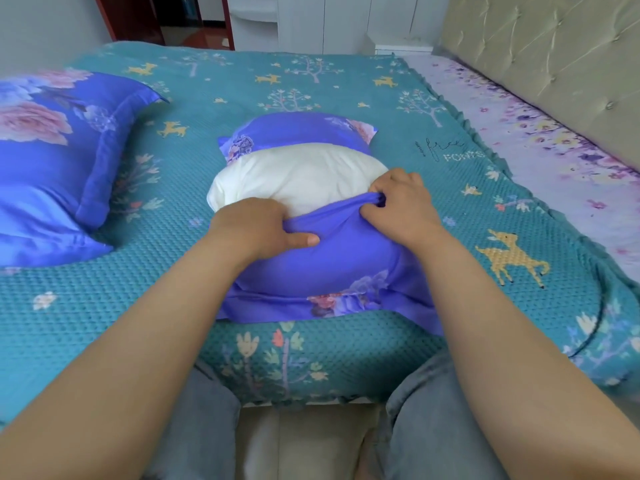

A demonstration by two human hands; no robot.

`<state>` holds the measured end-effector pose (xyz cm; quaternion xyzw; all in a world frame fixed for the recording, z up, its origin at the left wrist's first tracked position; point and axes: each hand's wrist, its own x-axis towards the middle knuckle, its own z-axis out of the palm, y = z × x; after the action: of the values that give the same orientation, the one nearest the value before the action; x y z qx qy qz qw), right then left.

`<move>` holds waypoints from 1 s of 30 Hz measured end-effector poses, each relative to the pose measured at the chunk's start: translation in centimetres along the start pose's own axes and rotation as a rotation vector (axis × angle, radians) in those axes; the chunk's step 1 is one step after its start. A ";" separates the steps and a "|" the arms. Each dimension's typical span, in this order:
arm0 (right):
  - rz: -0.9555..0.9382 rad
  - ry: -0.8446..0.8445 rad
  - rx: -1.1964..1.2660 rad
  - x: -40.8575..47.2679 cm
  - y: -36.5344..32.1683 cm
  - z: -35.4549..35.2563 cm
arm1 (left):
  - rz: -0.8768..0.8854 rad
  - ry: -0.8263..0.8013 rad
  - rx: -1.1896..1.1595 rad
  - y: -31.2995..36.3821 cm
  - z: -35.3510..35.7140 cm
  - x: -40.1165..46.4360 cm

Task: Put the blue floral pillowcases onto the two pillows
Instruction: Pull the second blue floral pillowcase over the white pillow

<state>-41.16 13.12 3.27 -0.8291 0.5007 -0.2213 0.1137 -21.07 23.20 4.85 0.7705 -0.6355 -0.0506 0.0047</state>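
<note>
A white pillow (298,181) is seen lying in the middle of the teal bedspread (346,98), close to the near edge of the bed. A blue floral pillowcase (332,265) is pulled over the near half of this pillow, and more of the same blue cloth shows past the pillow's far side. The middle of the white pillow is left bare.

The edge of the pillowcase is gripped by both hands, right where the blue cloth meets the white pillow. The cloth is bunched up and pinched tight by the curled fingers of the right hand (401,206), at the right side of the pillow. The cloth is held by the left hand (256,226) at the left side of the pillow, with the thumb laid flat on top and the fingers tucked under the edge.

A second pillow (52,161), already dressed in its blue flower case, is seen well to the left of the white pillow. A padded headboard (554,64) is seen far to the right of the white pillow, with a strip of purple flowered sheet (540,140) below it.
</note>
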 end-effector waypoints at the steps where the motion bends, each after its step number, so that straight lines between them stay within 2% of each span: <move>1: -0.001 -0.018 -0.067 -0.2 -0.4 -0.1 | -0.001 -0.008 -0.005 -0.4 0.0 -0.3; 3: 0.003 -0.028 -0.233 -0.6 -1.3 -0.4 | 0.063 0.058 -0.030 -0.8 0.8 -0.6; 5: -0.082 0.052 -0.323 -0.6 -2.9 -0.5 | 0.184 0.121 -0.129 -0.7 2.0 -0.8; 7: -0.260 0.101 -0.141 -0.2 -5.8 -0.2 | 0.311 0.153 -0.249 -0.3 2.7 -0.7; 9: -0.363 -0.059 0.055 0.7 -9.3 0.7 | 0.373 0.185 -0.358 -0.2 2.9 -0.8; 12: -0.335 -0.345 -0.090 3.0 -12.3 2.2 | 0.277 0.286 -0.295 -1.5 2.8 -0.8; 15: -0.234 -0.503 -0.255 4.5 -12.1 4.3 | 0.104 0.201 -0.176 -4.5 2.7 -0.6; 19: -0.090 -0.410 -0.197 4.1 -10.0 6.2 | 0.066 0.147 -0.221 -6.6 3.2 0.0; 23: -0.058 -0.301 -0.298 4.3 -9.8 6.9 | 0.001 0.209 -0.245 -6.9 4.1 1.5; 25: -0.022 -0.288 -0.021 4.3 -9.4 6.5 | -0.089 0.196 -0.323 -7.3 4.4 2.2; 27: 0.130 -0.368 0.536 3.9 -8.6 5.5 | -0.137 0.171 -0.448 -7.5 4.7 2.8; 28: 0.197 -0.409 0.759 3.7 -8.2 4.9 | -0.118 0.186 -0.506 -7.4 4.7 2.9; 30: 0.243 -0.522 1.017 3.2 -7.1 4.1 | -0.019 0.230 -0.589 -7.0 4.7 2.9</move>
<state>-32.38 13.56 3.44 -0.6342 0.3785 -0.2077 0.6414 -14.05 21.96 -0.53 0.7425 -0.5815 -0.1450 0.2991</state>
